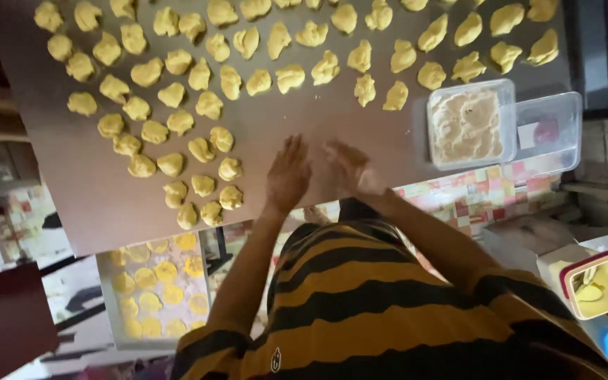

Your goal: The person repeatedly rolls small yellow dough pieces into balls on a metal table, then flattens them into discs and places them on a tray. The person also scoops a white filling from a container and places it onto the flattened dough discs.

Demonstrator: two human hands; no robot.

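We press our left hand and right hand palm to palm over the brown surface, perhaps rolling dough; we cannot tell. Yellow dough lumps lie spaced apart left of our hands, the filling tub right.

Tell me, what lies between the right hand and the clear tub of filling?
Nothing: in the head view only bare brown board separates the right hand from the clear tub.

Head camera — looking steeply down, near the table.
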